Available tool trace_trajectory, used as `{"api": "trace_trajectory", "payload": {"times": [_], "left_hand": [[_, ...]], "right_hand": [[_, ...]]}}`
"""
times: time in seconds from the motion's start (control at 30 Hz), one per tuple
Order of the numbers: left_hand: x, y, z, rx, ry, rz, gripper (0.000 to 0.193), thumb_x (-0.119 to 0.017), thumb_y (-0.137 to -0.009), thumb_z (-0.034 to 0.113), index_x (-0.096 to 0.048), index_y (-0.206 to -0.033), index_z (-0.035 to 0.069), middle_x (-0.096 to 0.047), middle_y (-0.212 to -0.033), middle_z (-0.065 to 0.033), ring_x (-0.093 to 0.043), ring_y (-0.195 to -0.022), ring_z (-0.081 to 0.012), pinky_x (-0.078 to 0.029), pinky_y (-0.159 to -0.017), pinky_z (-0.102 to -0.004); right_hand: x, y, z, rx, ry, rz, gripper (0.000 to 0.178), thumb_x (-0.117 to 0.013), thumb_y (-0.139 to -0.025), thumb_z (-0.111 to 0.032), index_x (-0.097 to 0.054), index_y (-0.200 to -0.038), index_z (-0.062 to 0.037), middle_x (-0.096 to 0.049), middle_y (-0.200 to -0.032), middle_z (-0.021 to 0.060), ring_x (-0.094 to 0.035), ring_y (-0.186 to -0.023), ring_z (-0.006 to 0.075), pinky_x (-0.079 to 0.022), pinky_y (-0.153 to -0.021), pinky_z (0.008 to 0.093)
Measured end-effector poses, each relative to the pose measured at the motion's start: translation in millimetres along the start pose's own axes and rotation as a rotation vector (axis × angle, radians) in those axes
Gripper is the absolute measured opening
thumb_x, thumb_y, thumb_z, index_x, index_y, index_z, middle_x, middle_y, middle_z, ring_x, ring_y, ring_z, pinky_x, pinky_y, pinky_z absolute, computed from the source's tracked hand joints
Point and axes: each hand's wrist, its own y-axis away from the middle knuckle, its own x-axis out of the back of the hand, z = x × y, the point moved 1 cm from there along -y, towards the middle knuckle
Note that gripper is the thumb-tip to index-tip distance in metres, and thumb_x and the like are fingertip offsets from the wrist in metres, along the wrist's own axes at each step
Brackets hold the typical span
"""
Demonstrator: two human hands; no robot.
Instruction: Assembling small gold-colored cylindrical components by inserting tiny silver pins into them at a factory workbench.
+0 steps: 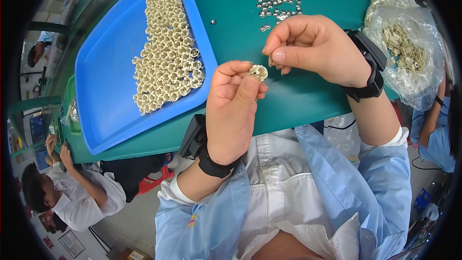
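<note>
My left hand (232,108) pinches a small cream plastic part (260,72), hollow and cup-like with a scalloped rim, between thumb and fingertips. Just above and to the right of it is my right hand (320,48), its thumb and index finger pressed together. Whatever those fingertips hold, if anything, is too small to name. Beyond the right hand, several small shiny metal pieces (276,1) lie scattered on the green work surface (224,0). To the left, many similar cream parts (166,53) stand close together in a blue tray (108,72); a few near its right edge show shiny metal inside.
Clear plastic bags (409,53) with more cream parts lie at the right end of the table. One lone metal piece (213,21) sits near the tray's right rim. Another person (72,188) works at the left, beside a green tray (73,108). Someone in blue is at far right.
</note>
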Motion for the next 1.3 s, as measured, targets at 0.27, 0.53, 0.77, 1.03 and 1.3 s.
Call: {"api": "trace_trajectory", "payload": {"times": [0.27,0.53,0.77,1.03,1.3], "left_hand": [[0.9,-1.1,-1.9,0.007,-0.055,0.016,0.019,-0.054,-0.087,0.011,-0.048,-0.104,0.003,-0.056,-0.088,-0.0028,-0.052,-0.075,-0.0085,-0.042,-0.068,-0.0205],[-1.4,0.5,-1.6,-0.005,-0.189,0.046,0.018,-0.053,-0.087,0.014,-0.052,-0.101,0.002,-0.057,-0.086,-0.0025,-0.051,-0.073,-0.0069,-0.042,-0.066,-0.0195],[-1.0,0.1,-3.6,-0.02,-0.209,0.011,0.019,-0.047,-0.091,0.019,-0.05,-0.099,0.003,-0.054,-0.08,-0.0014,-0.048,-0.068,-0.0059,-0.04,-0.063,-0.0188],[-3.1,0.3,-2.7,-0.057,-0.314,0.001,0.016,-0.042,-0.093,0.021,-0.043,-0.089,0.005,-0.05,-0.076,-0.0006,-0.043,-0.065,-0.0044,-0.038,-0.06,-0.0179],[-3.3,2.2,-3.2,-0.098,-0.373,-0.052,0.016,-0.04,-0.093,0.019,-0.04,-0.086,0.006,-0.049,-0.075,-0.0004,-0.043,-0.064,-0.0036,-0.038,-0.058,-0.0171]], "right_hand": [[-8.1,0.4,4.6,0.028,0.119,-0.019,0.009,-0.06,-0.079,-0.003,-0.056,-0.087,0.0,-0.058,-0.079,0.0011,-0.053,-0.071,0.0059,-0.044,-0.063,0.0196],[-5.8,0.9,6.6,-0.026,0.133,-0.08,0.009,-0.061,-0.079,-0.004,-0.054,-0.083,-0.0009,-0.056,-0.077,-0.0001,-0.052,-0.07,0.0056,-0.042,-0.063,0.0187],[-10.8,2.6,4.8,-0.011,0.216,-0.076,0.008,-0.06,-0.079,-0.001,-0.053,-0.082,0.0001,-0.056,-0.075,0.0002,-0.051,-0.07,0.0053,-0.043,-0.064,0.0193],[-12.4,4.9,0.0,0.105,0.423,-0.102,0.008,-0.061,-0.076,0.0,-0.054,-0.079,-0.0004,-0.057,-0.071,0.0015,-0.053,-0.067,0.0076,-0.044,-0.061,0.0211],[-13.1,4.3,1.0,0.265,0.541,-0.127,0.011,-0.064,-0.074,-0.003,-0.053,-0.076,-0.0019,-0.055,-0.068,0.0032,-0.054,-0.063,0.0115,-0.043,-0.058,0.0229]]}}
